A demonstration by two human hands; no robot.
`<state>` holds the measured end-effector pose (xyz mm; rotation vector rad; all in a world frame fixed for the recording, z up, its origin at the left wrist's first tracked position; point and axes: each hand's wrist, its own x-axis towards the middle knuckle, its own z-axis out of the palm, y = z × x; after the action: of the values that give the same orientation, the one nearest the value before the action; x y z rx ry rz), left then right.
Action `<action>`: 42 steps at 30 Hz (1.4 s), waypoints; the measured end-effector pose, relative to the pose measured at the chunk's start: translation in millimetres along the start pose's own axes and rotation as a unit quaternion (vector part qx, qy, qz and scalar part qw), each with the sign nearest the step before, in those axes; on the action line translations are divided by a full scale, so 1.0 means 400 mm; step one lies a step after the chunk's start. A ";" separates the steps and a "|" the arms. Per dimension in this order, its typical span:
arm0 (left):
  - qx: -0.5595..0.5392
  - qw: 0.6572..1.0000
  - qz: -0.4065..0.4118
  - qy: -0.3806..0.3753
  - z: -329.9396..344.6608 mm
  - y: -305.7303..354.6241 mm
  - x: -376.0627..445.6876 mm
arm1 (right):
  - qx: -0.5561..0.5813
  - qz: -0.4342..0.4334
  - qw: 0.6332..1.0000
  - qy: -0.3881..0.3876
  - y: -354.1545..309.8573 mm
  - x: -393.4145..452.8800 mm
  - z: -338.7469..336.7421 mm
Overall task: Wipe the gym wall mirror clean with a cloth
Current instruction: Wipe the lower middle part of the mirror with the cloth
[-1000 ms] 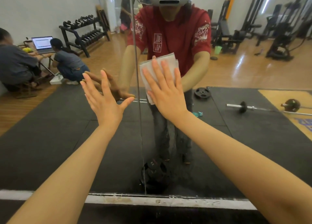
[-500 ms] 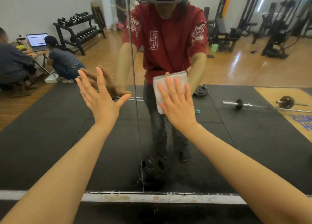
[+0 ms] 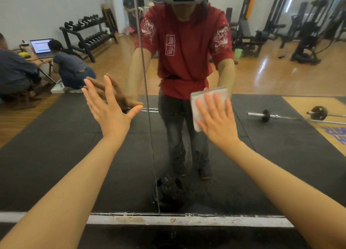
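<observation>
Our right hand (image 3: 217, 121), fingers spread, presses the cloth (image 3: 201, 102) flat on the mirror (image 3: 280, 136); left hand (image 3: 110, 110) splayed, empty; overlapping even strokes suit best.

Count: one mirror (image 3: 280, 155), one cloth (image 3: 201, 102), two hands: left hand (image 3: 110, 108), right hand (image 3: 218, 121). One seam (image 3: 148, 108).

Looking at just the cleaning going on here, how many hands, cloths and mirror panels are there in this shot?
Hands: 2, the left hand and the right hand
Cloths: 1, the white cloth
Mirror panels: 2, the left panel and the right panel, split by a vertical seam
Total: 5
</observation>
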<state>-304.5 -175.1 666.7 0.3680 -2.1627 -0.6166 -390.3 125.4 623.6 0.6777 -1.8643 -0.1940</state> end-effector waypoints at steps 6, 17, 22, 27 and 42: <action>-0.003 1.000 -0.001 -0.004 -0.005 0.005 -0.007 | 0.032 0.041 0.999 -0.014 0.037 -0.006 -0.002; 0.006 1.000 -0.008 -0.013 -0.012 0.017 -0.007 | 0.001 0.007 0.999 -0.046 0.065 -0.147 0.013; 0.008 1.000 -0.004 -0.007 -0.009 0.013 -0.006 | 0.039 0.062 0.997 -0.039 0.095 -0.101 -0.003; 0.005 1.000 0.001 -0.001 -0.008 0.012 -0.002 | 0.025 0.045 0.997 -0.058 0.057 -0.145 0.007; 0.016 1.000 -0.010 -0.001 -0.006 0.012 -0.004 | -0.009 -0.091 0.993 -0.075 -0.057 -0.141 0.032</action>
<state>-302.0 -171.2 669.5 0.4064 -2.1751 -0.5945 -379.6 134.5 562.9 0.8418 -1.9408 -0.3891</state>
